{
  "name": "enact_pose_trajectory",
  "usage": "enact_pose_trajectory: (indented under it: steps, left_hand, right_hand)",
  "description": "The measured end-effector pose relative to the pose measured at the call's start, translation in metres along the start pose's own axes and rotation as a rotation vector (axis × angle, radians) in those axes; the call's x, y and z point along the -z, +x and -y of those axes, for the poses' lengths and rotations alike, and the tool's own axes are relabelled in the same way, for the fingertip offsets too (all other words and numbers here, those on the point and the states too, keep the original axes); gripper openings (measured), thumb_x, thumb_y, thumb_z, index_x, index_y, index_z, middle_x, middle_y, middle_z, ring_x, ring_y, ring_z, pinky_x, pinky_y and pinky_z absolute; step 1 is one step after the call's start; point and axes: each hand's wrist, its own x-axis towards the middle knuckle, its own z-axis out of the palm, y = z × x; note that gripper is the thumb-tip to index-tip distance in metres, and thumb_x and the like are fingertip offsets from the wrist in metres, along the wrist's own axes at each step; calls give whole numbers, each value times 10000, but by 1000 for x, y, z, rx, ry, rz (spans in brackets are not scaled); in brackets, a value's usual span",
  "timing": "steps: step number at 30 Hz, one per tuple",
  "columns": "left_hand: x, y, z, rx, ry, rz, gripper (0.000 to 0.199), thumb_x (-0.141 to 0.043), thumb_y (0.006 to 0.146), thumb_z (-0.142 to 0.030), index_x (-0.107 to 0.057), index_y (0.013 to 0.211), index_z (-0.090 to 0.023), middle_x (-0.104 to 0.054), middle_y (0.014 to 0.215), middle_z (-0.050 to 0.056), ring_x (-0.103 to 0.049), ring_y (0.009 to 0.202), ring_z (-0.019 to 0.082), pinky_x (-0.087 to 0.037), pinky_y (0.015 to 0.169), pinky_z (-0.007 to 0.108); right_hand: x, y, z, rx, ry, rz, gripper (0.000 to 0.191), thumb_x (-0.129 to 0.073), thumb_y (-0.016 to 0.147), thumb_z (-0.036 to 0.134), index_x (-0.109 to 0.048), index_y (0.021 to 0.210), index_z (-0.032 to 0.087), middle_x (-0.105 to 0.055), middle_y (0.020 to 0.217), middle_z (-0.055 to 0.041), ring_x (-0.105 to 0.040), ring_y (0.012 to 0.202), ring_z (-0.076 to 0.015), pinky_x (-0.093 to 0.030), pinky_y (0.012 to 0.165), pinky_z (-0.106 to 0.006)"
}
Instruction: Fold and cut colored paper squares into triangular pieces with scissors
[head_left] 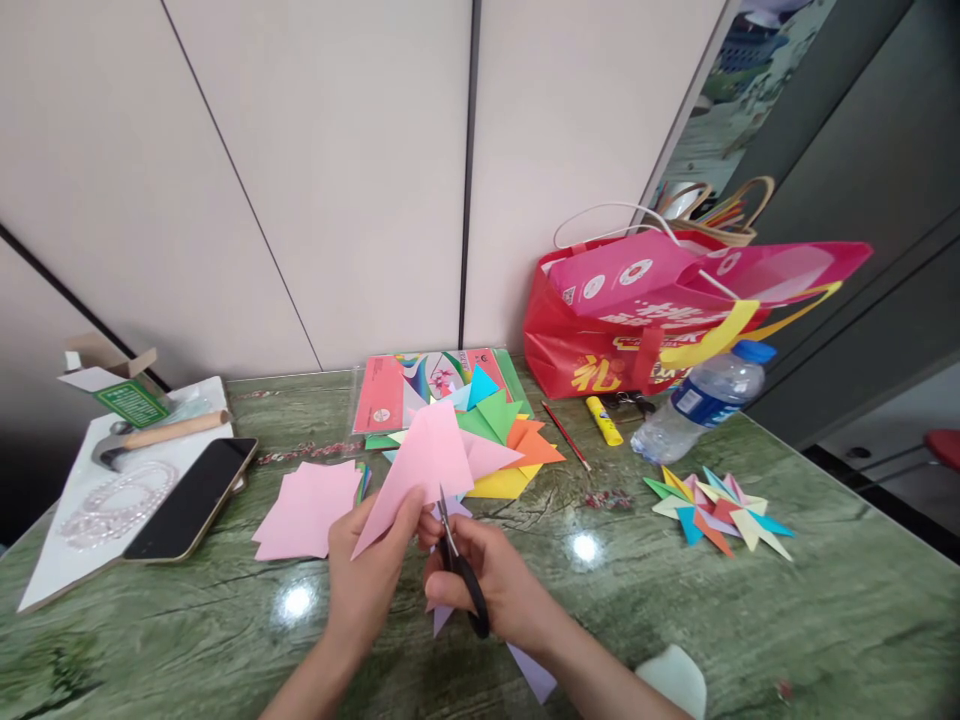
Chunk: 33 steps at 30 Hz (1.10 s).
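Observation:
A folded pink paper point(433, 452) is pinched in my left hand point(373, 560), raised above the green marble table. My right hand point(480, 575) is closed around black-handled scissors point(454, 562), whose blades point up at the paper's lower edge. Behind the pink paper lie folded coloured papers, among them a green one point(491, 415), an orange one point(532, 440) and a yellow one point(504, 484). A stack of pink sheets point(309, 510) rests left of my left hand. Purple paper pieces point(532, 672) lie under and beside my right hand.
At left are a phone point(193, 498), a hammer point(161, 432), clear beads point(120, 503) and a green box point(133, 400). At right stand a red bag point(585, 340) and a water bottle point(697, 400), near a glue stick point(604, 421), a pencil point(566, 436) and paper stars point(720, 512).

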Motion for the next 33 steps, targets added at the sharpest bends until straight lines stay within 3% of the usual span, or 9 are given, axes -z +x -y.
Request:
enact_pose_trajectory:
  steps: [14, 28, 33]
  left_hand:
    - [-2, -5, -6, -59, 170, -51, 232, -632, 708, -268, -593, 501, -171, -552, 453, -38, -507, 452, 118, -409, 460, 199]
    - [-1, -6, -5, -70, 141, -28, 225, -616, 729, -276, -602, 530, -170, -570, 480, -30, -523, 472, 123, -423, 478, 202]
    - [-2, -6, -6, -68, 148, -24, 225, -612, 733, -277, -602, 535, -170, -569, 482, -31, -522, 473, 124, -420, 483, 206]
  right_hand:
    - [0, 0, 1, -6, 17, -16, 398, -762, 604, 390, -520, 843, 183, -521, 675, 39, -443, 572, -96, -352, 534, -202]
    - [-1, 0, 3, 10, 35, 4, 368, -738, 635, 396, -510, 835, 189, -501, 691, 40, -432, 582, -91, -351, 535, -198]
    - [-1, 1, 3, 13, 50, -14, 419, -777, 571, 407, -516, 816, 189, -492, 686, 47, -421, 575, -89, -362, 529, -199]
